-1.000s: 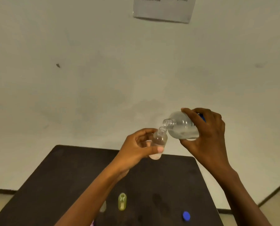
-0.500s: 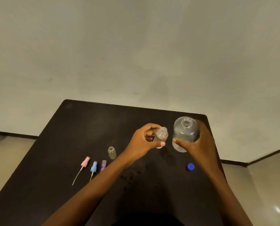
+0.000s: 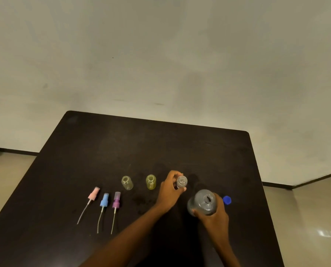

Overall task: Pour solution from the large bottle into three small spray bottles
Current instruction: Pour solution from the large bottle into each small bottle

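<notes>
The large clear bottle (image 3: 204,202) stands upright and uncapped on the dark table (image 3: 122,147); my right hand (image 3: 213,214) grips its near side. To its left my left hand (image 3: 170,191) pinches a small clear spray bottle (image 3: 181,182), upright on or just above the table. Two more small open bottles stand further left: a yellowish one (image 3: 151,182) and a clear one (image 3: 127,182).
Three spray pump heads with dip tubes lie in a row at the left: pink (image 3: 93,193), blue (image 3: 104,200), purple (image 3: 116,200). A blue cap (image 3: 227,200) lies just right of the large bottle. The table's right edge runs close to my right hand.
Pouring has stopped: the large bottle went from tilted over the small bottle to upright on the table. Both hands came down with their bottles, and the view tipped downward.
</notes>
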Motion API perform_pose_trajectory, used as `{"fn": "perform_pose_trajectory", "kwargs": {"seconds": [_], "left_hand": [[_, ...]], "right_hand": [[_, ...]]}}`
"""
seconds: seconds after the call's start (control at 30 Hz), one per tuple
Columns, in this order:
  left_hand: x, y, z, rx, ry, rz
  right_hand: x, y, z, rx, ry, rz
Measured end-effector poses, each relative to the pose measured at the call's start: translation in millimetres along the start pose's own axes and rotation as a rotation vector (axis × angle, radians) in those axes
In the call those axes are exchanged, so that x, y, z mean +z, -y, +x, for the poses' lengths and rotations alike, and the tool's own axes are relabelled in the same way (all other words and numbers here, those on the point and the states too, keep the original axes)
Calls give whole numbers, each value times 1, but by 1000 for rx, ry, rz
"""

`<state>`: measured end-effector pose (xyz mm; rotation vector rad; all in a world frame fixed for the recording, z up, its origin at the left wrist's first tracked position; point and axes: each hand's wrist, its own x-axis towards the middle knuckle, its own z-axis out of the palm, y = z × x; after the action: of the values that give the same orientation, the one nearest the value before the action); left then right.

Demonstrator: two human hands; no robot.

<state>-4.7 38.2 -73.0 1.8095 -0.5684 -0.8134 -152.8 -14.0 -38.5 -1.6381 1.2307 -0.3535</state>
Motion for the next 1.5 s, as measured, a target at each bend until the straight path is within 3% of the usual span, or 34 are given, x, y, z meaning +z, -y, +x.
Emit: {"fn": "perform_pose_trajectory", "kwargs": {"seconds": [0.27,0.63,0.77,0.9,1.03,1.23,1.37,1.5], "left_hand": [[1,17,10,-29,-38,78],[-2,10,2,-48,39,113],[-9,-7,-15,81,-49,138],[-30,-11,-22,304,-323,358],[-50,1,-16,141,-424,289],[-58,33,-2,-145,-240,97],[-60,42,0,-173,-271,90],[-61,30,-6,-94,-290,39]], "right_hand": [[2,-13,4,-85,2,-13],[5,-17,7,-107,10,13],[6,-19,7,-121,9,20],[6,-19,7,-125,13,39],[6,-21,6,-134,11,49],[5,-18,5,-122,35,87],[5,-17,3,-126,43,102],[7,-18,1,-117,12,144]]}}
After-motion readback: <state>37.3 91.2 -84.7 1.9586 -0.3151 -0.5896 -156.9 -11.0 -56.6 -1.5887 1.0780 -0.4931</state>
